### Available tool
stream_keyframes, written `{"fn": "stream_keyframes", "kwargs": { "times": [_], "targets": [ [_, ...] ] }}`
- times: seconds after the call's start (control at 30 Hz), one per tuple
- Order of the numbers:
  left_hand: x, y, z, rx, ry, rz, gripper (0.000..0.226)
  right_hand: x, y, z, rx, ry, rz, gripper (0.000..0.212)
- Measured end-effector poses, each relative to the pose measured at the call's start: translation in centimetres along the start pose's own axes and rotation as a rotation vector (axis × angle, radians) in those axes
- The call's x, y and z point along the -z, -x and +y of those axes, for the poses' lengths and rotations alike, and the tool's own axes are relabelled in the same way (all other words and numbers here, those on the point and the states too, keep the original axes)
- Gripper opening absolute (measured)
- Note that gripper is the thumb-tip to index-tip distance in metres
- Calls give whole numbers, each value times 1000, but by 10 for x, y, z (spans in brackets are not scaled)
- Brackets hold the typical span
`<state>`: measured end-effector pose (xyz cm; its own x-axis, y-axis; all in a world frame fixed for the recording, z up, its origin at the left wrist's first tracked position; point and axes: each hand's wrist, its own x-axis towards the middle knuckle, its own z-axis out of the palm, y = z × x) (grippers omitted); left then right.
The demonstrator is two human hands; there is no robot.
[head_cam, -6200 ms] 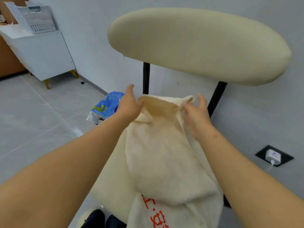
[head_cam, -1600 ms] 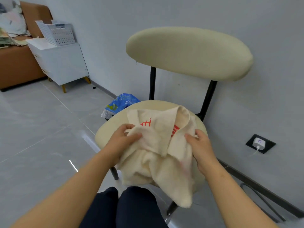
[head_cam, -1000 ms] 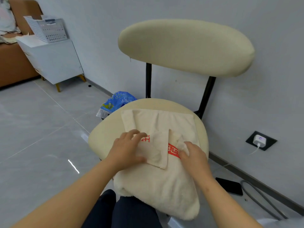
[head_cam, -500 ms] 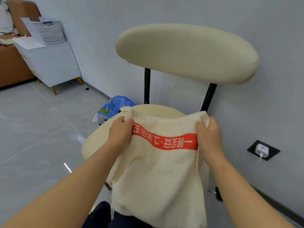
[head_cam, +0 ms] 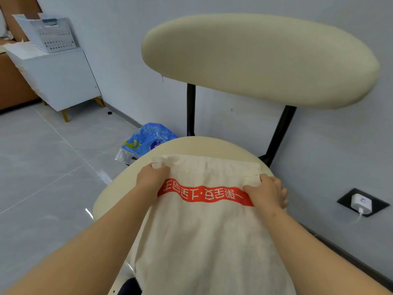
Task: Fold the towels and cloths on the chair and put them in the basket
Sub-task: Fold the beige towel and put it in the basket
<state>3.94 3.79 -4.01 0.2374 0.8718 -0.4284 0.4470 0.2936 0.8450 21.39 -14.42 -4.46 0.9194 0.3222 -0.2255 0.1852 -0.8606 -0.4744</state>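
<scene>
A cream terry towel (head_cam: 204, 231) w/ a red band of white characters is lying across the seat of a cream padded chair (head_cam: 255, 58) w/ an oval backrest & black metal struts. The towel's far edge is resting flat on the seat, short of the back struts. The near part is draping off the seat's front edge toward the person. The red band is running side to side btwn the two hands, characters upside down from this view.

The L hand (head_cam: 152, 177) is gripping the towel's far-left corner, fingers curled round it, w/ a small tab of cloth sticking out just past the knuckles. The R hand (head_cam: 266, 193) is pinching the far-right corner, thumb lying on top of the cloth & fingers showing beyond the edge. Both forearms are reaching in from the bottom of the view, one along each side of the towel.

A white perforated plastic basket (head_cam: 46, 33) is sitting on a white cabinet (head_cam: 61, 79) w/ wooden legs at upper left, well apart from the chair. A blue plastic bag (head_cam: 146, 139) is lying on the grey tiled floor (head_cam: 42, 167) just behind the seat's left side, by the wall. A white charger (head_cam: 361, 202) is plugged into a black wall socket low on the right.
</scene>
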Motion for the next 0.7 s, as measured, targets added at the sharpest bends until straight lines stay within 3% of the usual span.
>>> {"fn": "stream_keyframes", "kwargs": {
  "times": [0.07, 0.13, 0.2, 0.3, 0.43, 0.7],
  "targets": [
    [1, -12, -2, 57, 167, -12, 50, 1, -7, 0, -27, -31, -16, 48],
    [4, -6, 5, 83, 235, -28, 19, 2, -13, 2, -36, -53, -14, 45],
    [5, -1, 13, 115, 289, -102, 8, 2, -17, 3, -39, -75, -6, 43],
    [4, 4, 21, 86, 318, -203, 3, 0, -19, 5, -36, -137, 30, 28],
    [7, 8, 20, 29, 298, -209, 3, -1, -21, 7, -25, -166, 36, 14],
    [14, -12, 21, -25, 155, -104, 12, -7, -25, -8, 87, -75, 59, 25]
  ]
}}
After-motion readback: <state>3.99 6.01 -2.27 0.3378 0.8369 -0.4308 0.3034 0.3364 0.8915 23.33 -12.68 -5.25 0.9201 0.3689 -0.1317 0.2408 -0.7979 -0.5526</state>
